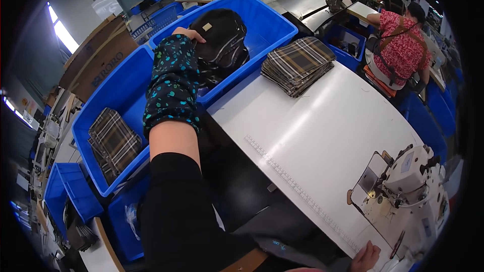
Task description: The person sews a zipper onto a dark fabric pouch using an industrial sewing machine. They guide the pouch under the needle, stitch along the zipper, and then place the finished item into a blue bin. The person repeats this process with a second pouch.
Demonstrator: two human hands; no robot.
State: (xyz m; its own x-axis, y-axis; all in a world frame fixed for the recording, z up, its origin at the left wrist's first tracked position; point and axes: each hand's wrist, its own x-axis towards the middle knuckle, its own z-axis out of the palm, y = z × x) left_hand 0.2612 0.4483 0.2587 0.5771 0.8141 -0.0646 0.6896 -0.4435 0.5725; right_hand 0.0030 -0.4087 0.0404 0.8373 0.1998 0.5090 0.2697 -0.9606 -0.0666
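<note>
My left hand (190, 35) reaches far into a blue bin (275, 22) and has its fingers closed on the edge of a black shiny panel (222, 25). The panel has a rounded top and a small tan patch. More glossy black pieces lie under it, partly hidden by my patterned sleeve. At the near edge of the white sewing table (302, 146), my right hand (367, 258) rests with its fingers laid on the tabletop, holding nothing that shows. A white sewing machine (408, 174) stands beyond it.
A stack of plaid pieces (300, 63) lies at the table's far edge. More plaid pieces (115, 143) sit in a second blue bin (88, 133) at the left. A ruler strip (297, 191) runs along the table's edge. A co-worker (403, 40) sits at the far right.
</note>
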